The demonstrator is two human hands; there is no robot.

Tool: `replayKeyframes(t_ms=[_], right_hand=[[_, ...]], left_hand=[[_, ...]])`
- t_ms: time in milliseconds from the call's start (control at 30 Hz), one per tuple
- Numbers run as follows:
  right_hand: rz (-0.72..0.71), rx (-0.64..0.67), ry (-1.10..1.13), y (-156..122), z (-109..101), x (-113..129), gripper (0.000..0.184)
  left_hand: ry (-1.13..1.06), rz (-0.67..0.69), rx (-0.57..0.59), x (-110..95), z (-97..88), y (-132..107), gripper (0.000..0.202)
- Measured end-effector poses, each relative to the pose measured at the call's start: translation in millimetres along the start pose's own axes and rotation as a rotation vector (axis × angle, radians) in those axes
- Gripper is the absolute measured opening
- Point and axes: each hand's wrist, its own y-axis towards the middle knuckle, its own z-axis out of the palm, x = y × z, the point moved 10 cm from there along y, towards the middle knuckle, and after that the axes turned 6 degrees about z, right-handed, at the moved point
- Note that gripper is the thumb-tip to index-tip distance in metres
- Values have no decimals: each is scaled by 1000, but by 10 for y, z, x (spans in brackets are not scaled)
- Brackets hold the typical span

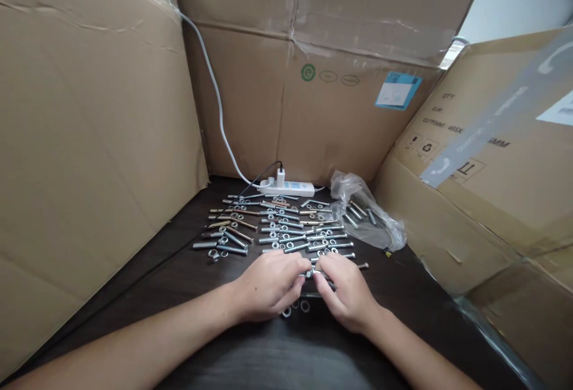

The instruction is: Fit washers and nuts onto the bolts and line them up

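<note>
My left hand and my right hand meet fingertip to fingertip low over the dark table. Both are closed, thumb against fingers. A small silvery nut shows between them, at the fingertips of my left hand. My right hand pinches what looks like a bolt, its shank mostly covered by the fingers. Just beneath the hands lie several loose washers. Beyond them, bolts lie in rows with nuts and washers beside them. Past my right hand, the end of another bolt sticks out.
A clear plastic bag holding several bolts lies at the back right. Behind the rows sits a white power strip with a plugged-in adapter. A black cable crosses the left side. Cardboard boxes wall the table on three sides.
</note>
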Motion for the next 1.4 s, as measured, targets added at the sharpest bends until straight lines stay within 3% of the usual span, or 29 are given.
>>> replayKeyframes(t_ms=[600,933,1400], right_hand=[[-4,-35,193,8,78,-93,21],[-33,-48,139,55,20,-59,20],[-58,16,29,26,52,11,16]], left_hand=[[56,-66,84,69,43,36,14],[165,-28,86,41,78,83,12],[63,-69,77,72,48,74,9]])
